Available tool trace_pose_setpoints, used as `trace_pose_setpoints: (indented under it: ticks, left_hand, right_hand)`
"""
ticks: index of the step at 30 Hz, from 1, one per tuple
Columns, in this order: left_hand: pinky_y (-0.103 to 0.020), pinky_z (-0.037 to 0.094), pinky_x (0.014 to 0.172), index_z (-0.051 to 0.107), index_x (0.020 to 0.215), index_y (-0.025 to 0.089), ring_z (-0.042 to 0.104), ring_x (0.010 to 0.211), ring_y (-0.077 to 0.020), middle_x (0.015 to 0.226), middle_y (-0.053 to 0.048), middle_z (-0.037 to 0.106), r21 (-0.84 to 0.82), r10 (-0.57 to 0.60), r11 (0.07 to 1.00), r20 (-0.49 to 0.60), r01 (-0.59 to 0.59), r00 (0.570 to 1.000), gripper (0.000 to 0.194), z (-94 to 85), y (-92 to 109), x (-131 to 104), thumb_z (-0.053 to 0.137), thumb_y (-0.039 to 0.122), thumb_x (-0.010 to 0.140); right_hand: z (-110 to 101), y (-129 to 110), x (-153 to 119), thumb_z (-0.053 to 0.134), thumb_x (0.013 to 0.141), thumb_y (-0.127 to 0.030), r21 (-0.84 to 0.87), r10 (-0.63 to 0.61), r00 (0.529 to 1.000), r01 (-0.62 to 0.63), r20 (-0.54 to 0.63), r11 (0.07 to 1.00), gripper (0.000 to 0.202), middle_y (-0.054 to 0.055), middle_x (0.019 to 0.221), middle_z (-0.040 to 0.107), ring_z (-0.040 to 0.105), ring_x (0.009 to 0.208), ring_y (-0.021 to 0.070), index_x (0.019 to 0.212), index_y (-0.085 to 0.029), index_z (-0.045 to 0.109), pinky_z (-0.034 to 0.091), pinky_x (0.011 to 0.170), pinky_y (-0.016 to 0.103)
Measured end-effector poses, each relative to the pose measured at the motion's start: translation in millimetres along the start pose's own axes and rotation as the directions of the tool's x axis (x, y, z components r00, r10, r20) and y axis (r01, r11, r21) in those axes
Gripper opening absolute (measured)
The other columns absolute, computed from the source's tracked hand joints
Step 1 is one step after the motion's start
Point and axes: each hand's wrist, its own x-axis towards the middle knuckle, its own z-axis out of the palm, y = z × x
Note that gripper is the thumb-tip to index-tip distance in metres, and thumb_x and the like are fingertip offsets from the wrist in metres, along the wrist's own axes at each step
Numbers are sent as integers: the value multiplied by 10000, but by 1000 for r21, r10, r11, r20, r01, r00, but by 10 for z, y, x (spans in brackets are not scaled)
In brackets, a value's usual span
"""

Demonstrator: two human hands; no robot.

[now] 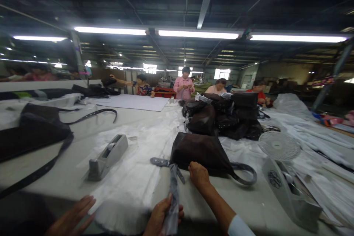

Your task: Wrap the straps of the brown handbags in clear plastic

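Note:
A dark brown handbag (200, 151) lies on the white work table in front of me. Its strap, partly covered in thin see-through wrapping (173, 188), runs toward me on the left side. My left hand (162, 215) is closed around the wrapped strap. At the bag's near lower edge, my right hand (199, 176) has its fingers curled against the dark material, apparently gripping it; the fingertips are partly hidden. The bare strap end with holes (159, 161) sticks out left, and a strap loop (246, 173) curls at the right.
Another person's hand (76, 215) is at the lower left. A grey tape dispenser (107, 156) stands left, another (293, 191) right beside a small fan (279, 145). Dark bags (221, 116) are piled behind; another bag (41, 123) lies left. Several people sit or stand across the table.

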Motion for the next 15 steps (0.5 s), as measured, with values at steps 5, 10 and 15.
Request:
trace_pose_setpoints:
  ticks: [5, 10, 15]
  left_hand:
    - [-258, 539, 532, 634, 686, 156, 694, 701, -241, 690, -100, 720, 8, -69, 998, -21, 69, 997, 143, 99, 161, 68, 670, 287, 729]
    - [-256, 568, 580, 617, 765, 201, 702, 700, -214, 690, -19, 734, -3, -62, 998, -36, 62, 997, 116, 205, 376, 229, 573, 93, 756]
    - [-324, 582, 560, 565, 1061, 301, 696, 628, -252, 658, 4, 731, 91, -210, 972, -102, 219, 972, 308, 380, 704, 427, 540, 200, 772]
  right_hand:
    - [113, 237, -202, 436, 791, -42, -2, -111, 993, 112, 38, 994, 255, 106, 1003, 653, 569, 950, 247, 876, -171, 638, 445, 723, 337]
    - [297, 218, -123, 489, 810, -136, -12, -86, 996, 86, 3, 996, 328, 139, 1124, 609, 554, 995, 284, 1128, -159, 568, 478, 746, 399]
    - [499, 215, 104, 543, 821, -298, -43, -11, 997, 8, -82, 999, 369, 197, 1098, 603, 507, 1077, 343, 1129, -97, 558, 478, 762, 452]
